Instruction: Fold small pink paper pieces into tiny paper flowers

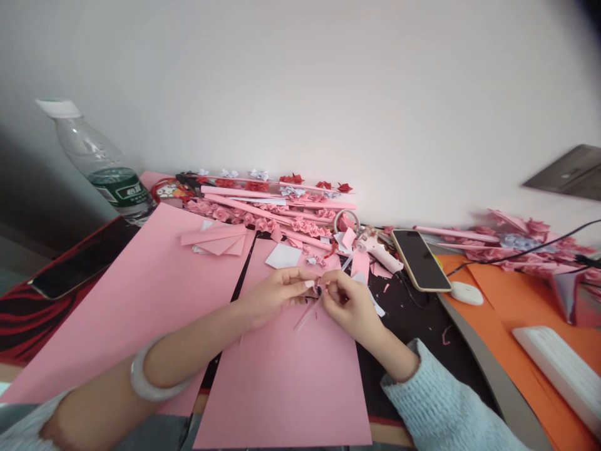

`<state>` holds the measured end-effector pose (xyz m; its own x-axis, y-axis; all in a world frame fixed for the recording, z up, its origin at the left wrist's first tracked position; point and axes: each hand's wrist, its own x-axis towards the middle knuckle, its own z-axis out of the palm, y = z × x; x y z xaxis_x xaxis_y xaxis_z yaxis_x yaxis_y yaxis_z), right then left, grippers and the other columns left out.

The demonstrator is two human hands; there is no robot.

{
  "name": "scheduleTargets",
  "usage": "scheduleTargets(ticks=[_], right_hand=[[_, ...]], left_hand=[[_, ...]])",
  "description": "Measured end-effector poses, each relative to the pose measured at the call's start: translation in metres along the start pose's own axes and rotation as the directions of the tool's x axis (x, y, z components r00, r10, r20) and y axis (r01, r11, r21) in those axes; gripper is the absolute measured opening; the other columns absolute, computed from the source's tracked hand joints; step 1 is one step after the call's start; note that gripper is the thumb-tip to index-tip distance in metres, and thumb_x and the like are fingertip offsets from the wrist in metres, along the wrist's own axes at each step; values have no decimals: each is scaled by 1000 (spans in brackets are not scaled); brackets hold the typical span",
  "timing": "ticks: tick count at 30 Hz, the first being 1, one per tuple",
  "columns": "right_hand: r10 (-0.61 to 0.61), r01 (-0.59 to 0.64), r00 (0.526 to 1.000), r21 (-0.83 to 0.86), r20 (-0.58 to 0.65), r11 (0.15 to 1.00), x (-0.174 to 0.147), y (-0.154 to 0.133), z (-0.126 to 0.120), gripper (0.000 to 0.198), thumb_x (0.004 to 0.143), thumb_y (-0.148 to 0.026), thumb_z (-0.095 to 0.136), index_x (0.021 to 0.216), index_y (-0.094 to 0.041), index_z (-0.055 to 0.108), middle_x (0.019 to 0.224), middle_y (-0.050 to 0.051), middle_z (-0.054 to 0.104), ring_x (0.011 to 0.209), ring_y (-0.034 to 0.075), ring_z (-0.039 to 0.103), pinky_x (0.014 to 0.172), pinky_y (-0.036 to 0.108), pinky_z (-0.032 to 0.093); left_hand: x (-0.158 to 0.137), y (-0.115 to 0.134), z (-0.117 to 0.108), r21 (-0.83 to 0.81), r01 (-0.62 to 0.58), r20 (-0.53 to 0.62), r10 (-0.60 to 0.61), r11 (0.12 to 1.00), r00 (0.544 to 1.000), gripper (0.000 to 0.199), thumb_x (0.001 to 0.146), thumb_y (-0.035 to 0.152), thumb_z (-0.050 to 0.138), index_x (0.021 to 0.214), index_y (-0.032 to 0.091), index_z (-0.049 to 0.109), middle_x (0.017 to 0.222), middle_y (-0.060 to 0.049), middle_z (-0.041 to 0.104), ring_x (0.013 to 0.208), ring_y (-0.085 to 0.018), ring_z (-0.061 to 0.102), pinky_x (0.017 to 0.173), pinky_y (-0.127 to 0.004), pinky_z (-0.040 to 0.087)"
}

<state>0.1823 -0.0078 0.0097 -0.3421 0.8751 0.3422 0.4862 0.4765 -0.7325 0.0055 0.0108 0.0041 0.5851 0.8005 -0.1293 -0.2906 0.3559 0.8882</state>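
Note:
My left hand (282, 291) and my right hand (347, 300) meet above a pink paper sheet (291, 382). Their fingertips pinch a small pink paper piece (316, 287) between them, mostly hidden by the fingers, so its exact shape is unclear. Just below the fingers a thin translucent stick (306, 315) slants over the sheet. A white square of paper (283, 256) lies beyond my left hand. Past my right hand rests a white and pink glue gun (380, 250), near a roll of tape (346, 220).
Pink paper flowers (310, 225) and rolled paper sticks crowd along the wall. At left stand a water bottle (122, 181) and a dark phone (70, 272). Another phone (421, 260), a white mouse (466, 293), orange paper (507, 307) and a white keyboard (558, 363) are at right.

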Motion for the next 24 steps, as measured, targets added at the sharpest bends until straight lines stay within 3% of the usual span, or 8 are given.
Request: scheduleTargets(ticks=[5, 11, 16, 19, 24], right_hand=[[-22, 22, 1000, -31, -4, 999, 0, 1, 0, 12, 78, -12, 47, 87, -18, 51, 54, -9, 25, 46, 8, 28, 47, 19, 28], [-34, 35, 999, -56, 14, 998, 0, -1, -1, 13, 76, -11, 48, 86, -18, 53, 53, -8, 26, 46, 8, 29, 46, 19, 28], [-3, 3, 1000, 5, -4, 1000, 0, -3, -1, 10, 78, -13, 47, 86, -18, 52, 53, -9, 24, 45, 8, 28, 46, 19, 27], [7, -7, 1000, 35, -19, 999, -1, -5, 0, 9, 79, -14, 47, 86, -18, 51, 53, -9, 24, 45, 7, 27, 45, 20, 27], [-2, 4, 999, 58, -34, 998, -1, -7, 1, 11, 79, -12, 47, 87, -19, 52, 53, -9, 25, 45, 8, 28, 45, 20, 27]], left_hand=[[0, 0, -1, 49, -17, 35, 15, 999, 999, 23, 82, 24, 57, 101, 14, 64, 101, -9, 64, 87, -15, 56, 78, -27, 41], [1, -1, -4, 240, -72, -3, 75, 968, 997, 22, 81, 26, 57, 97, 15, 67, 91, -6, 66, 75, -13, 54, 71, -25, 40], [2, -4, -3, 63, -44, -36, 46, 997, 998, 24, 78, 25, 61, 99, 16, 66, 96, -7, 66, 85, -15, 57, 80, -28, 42], [1, -4, -3, 13, 6, -65, -6, 1000, 998, 19, 76, 25, 65, 91, 14, 68, 89, -6, 66, 79, -14, 58, 78, -28, 43], [0, -2, -2, -88, 41, 5, -41, 995, 999, 17, 78, 25, 62, 89, 12, 67, 94, -8, 67, 88, -16, 61, 88, -34, 43]])
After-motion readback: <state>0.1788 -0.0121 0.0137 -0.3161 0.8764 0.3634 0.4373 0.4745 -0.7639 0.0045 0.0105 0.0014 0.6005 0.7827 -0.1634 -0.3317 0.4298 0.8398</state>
